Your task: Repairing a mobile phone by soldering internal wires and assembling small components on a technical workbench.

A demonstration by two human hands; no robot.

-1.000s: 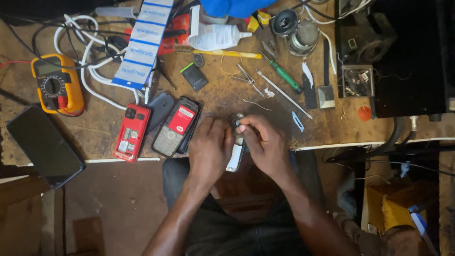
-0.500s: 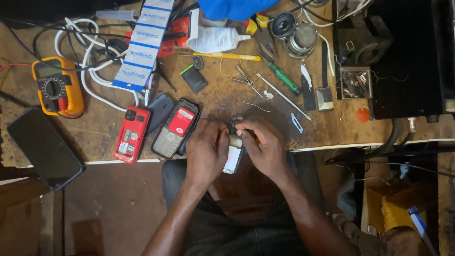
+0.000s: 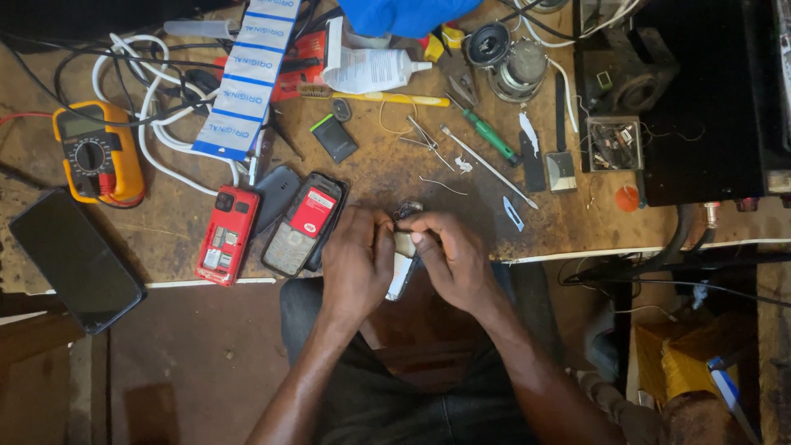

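Both of my hands meet at the front edge of a worn wooden workbench [image 3: 165, 239]. Between them is a small white and dark phone part [image 3: 402, 264], upright and partly hidden by my fingers. My left hand [image 3: 356, 264] grips its left side and my right hand [image 3: 451, 257] grips its right side, thumb on top. Just left of my hands lies an opened phone with a red label [image 3: 301, 224] on a dark back cover [image 3: 276, 196]. A red phone frame [image 3: 226, 235] lies beside that.
A yellow multimeter [image 3: 92, 161] and a black smartphone [image 3: 72, 259] sit at the left. White cables [image 3: 156, 156], a strip of blue-and-white packets [image 3: 244, 82], a glue bottle [image 3: 367, 70], a green screwdriver [image 3: 490, 136], tweezers [image 3: 486, 165] and a small battery [image 3: 334, 138] crowd the bench. A black box [image 3: 700, 99] stands at the right.
My hands have stayed together at the bench edge. The fingers have shifted slightly on the small part, which sits a little lower between them.
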